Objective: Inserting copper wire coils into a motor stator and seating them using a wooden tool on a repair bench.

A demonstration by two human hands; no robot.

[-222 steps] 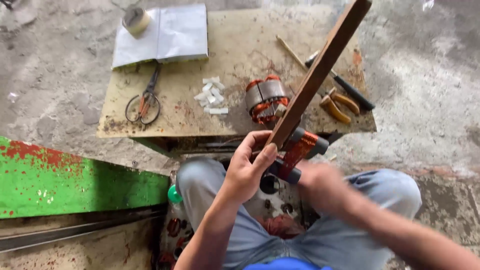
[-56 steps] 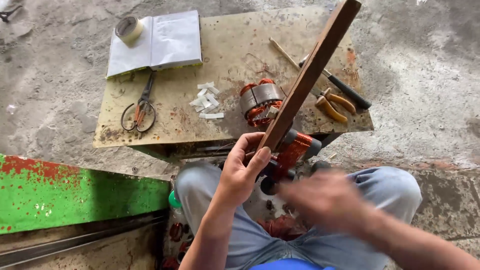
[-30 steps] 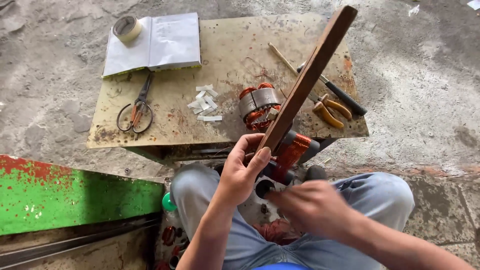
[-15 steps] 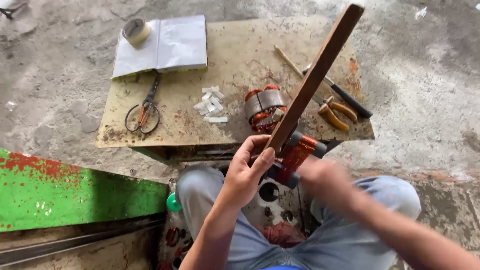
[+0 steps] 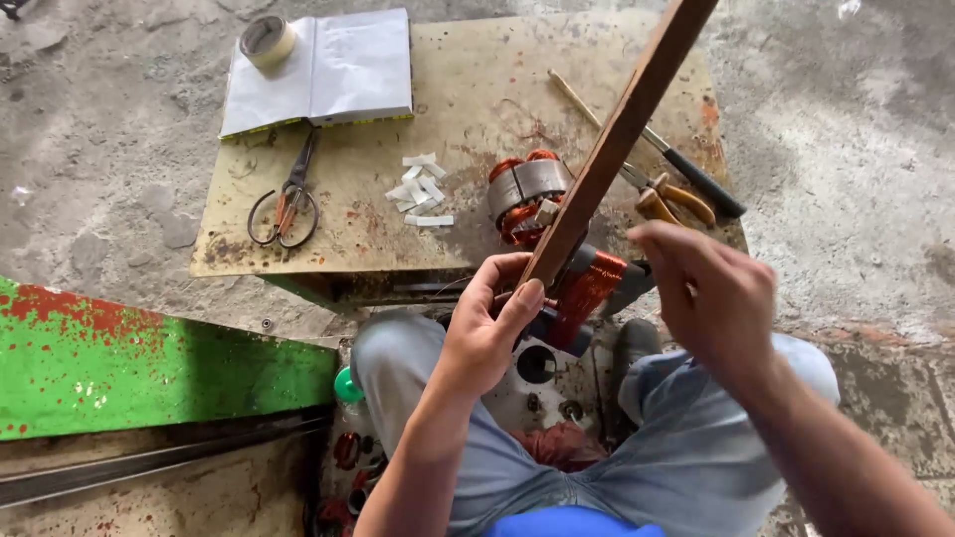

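Two hands work over the lap. The left hand [image 5: 487, 333] has its grip wrapped around the lower end of a long wooden slat [image 5: 622, 129], thumb pressed against the wood, holding it tilted up and away over the worktop [image 5: 468, 89]. The right hand [image 5: 711, 293] hovers just beside it with fingers loosely curled, grasping nothing that shows. At the slat's foot sits a band of copper wire [image 5: 587, 288] wound on a dark winding former [image 5: 622, 283]; the band looks fairly thick, so I judge the winding well advanced but not finished, since the coil sits on the former. On the worktop beyond, a motor stator [image 5: 527, 189] with copper windings lies just behind the slat, its slots seemingly partly filled. Near it are small white paper strips [image 5: 420, 189], scissors [image 5: 286, 199], pliers [image 5: 671, 199], a screwdriver [image 5: 696, 179], an open notebook [image 5: 328, 65] and a tape roll [image 5: 267, 40].
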